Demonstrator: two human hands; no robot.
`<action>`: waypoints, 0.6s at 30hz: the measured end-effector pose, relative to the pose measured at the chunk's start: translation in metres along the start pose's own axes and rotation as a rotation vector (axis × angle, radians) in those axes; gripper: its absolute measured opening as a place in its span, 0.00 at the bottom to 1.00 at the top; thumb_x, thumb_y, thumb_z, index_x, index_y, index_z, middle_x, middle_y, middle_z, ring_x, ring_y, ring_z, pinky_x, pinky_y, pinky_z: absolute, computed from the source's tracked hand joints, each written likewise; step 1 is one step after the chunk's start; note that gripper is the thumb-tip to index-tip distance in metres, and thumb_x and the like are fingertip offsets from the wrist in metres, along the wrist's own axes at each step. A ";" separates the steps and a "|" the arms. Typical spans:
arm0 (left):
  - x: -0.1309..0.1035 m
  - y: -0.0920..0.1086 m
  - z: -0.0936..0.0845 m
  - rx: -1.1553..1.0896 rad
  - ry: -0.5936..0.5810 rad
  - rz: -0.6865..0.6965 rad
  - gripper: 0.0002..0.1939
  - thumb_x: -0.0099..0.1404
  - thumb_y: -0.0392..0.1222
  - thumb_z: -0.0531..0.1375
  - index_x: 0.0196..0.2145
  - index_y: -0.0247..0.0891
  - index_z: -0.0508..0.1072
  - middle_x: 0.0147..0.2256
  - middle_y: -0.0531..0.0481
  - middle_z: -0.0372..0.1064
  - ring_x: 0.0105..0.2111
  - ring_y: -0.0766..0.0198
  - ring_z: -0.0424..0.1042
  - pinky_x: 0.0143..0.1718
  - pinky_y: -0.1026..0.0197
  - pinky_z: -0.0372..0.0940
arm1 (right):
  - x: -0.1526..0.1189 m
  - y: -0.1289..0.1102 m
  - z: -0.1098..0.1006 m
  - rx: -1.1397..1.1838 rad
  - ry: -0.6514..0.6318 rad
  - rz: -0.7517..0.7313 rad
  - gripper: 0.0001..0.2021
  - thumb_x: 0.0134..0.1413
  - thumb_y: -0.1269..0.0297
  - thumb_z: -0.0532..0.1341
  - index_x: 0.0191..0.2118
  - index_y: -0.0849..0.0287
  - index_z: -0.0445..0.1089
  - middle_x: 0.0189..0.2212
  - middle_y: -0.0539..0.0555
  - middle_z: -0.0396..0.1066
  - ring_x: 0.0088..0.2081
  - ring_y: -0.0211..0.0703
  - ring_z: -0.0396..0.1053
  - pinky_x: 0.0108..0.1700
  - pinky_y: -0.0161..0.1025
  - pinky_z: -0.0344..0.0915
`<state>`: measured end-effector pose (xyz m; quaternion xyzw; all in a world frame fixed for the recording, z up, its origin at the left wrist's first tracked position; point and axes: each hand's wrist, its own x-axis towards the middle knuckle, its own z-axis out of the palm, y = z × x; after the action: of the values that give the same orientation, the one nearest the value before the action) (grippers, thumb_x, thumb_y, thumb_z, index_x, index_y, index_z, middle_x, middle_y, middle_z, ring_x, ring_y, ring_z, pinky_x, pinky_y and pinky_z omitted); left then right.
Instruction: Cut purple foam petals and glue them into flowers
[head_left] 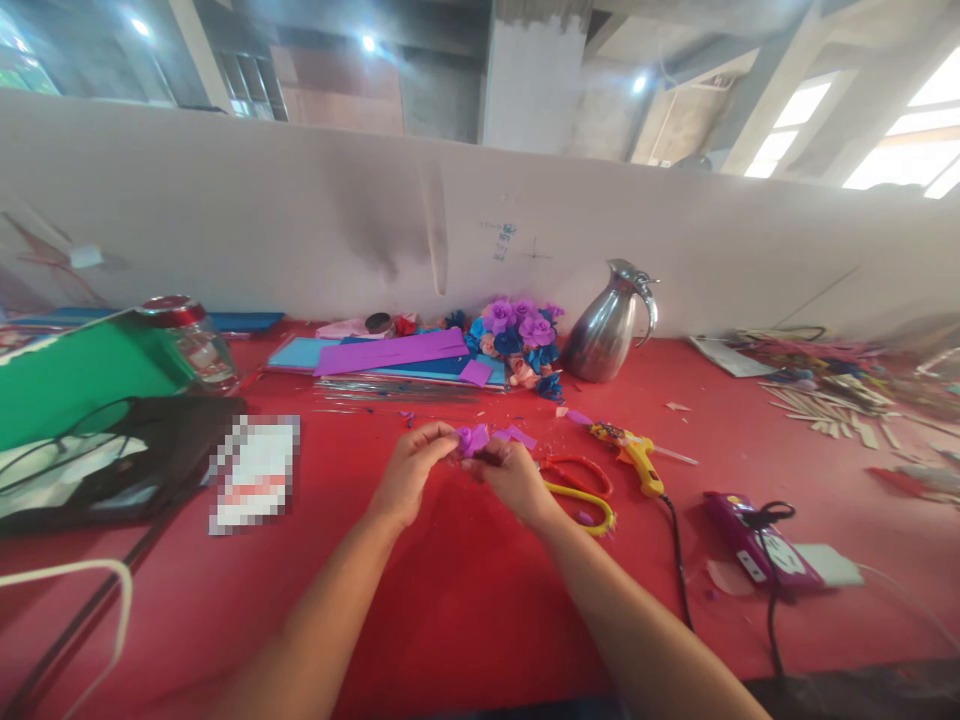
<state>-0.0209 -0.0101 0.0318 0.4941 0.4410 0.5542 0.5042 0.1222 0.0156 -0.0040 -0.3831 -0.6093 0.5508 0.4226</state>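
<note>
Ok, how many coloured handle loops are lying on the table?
2: the red loop, between the right hand and the glue gun, and the yellow loop, just nearer the person. Any under the hands may be hidden.

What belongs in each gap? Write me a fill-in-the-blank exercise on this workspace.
The left hand and right hand hold a ____ piece.
The tabletop is ____.
The metal jug stands to the ____ of the flower bunch.
The glue gun is mainly ____.
Missing words: purple; red; right; yellow.

Shiny metal jug [609, 322]; glossy red tabletop [442, 610]; smooth plastic-looking yellow glue gun [640, 464].
</note>
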 end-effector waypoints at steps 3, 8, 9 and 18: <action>0.000 -0.002 0.000 0.016 0.012 0.011 0.07 0.53 0.41 0.60 0.20 0.38 0.70 0.21 0.54 0.63 0.25 0.66 0.60 0.32 0.63 0.56 | -0.002 -0.005 0.000 0.070 -0.010 -0.003 0.11 0.40 0.57 0.64 0.23 0.59 0.66 0.18 0.46 0.61 0.22 0.34 0.58 0.28 0.34 0.55; 0.001 -0.004 -0.001 0.000 0.024 0.030 0.09 0.54 0.43 0.62 0.21 0.37 0.70 0.21 0.55 0.61 0.26 0.67 0.59 0.33 0.63 0.55 | -0.002 -0.008 -0.002 0.108 0.000 -0.018 0.11 0.41 0.58 0.65 0.22 0.59 0.66 0.17 0.45 0.60 0.23 0.34 0.57 0.28 0.33 0.54; 0.001 -0.004 -0.001 -0.011 0.022 0.033 0.09 0.54 0.43 0.62 0.21 0.37 0.70 0.21 0.54 0.61 0.26 0.67 0.59 0.33 0.63 0.55 | -0.002 -0.008 -0.002 0.101 -0.004 -0.016 0.11 0.41 0.58 0.65 0.22 0.59 0.66 0.17 0.45 0.61 0.22 0.34 0.57 0.28 0.33 0.54; -0.001 0.000 0.002 -0.072 0.028 0.022 0.08 0.51 0.43 0.64 0.21 0.38 0.71 0.21 0.54 0.62 0.24 0.67 0.59 0.31 0.63 0.56 | -0.004 -0.016 -0.002 0.208 -0.015 -0.017 0.14 0.37 0.54 0.67 0.24 0.59 0.67 0.19 0.46 0.63 0.23 0.34 0.58 0.29 0.33 0.57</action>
<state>-0.0189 -0.0112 0.0321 0.4728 0.4224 0.5822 0.5090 0.1254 0.0107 0.0113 -0.3277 -0.5552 0.6102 0.4604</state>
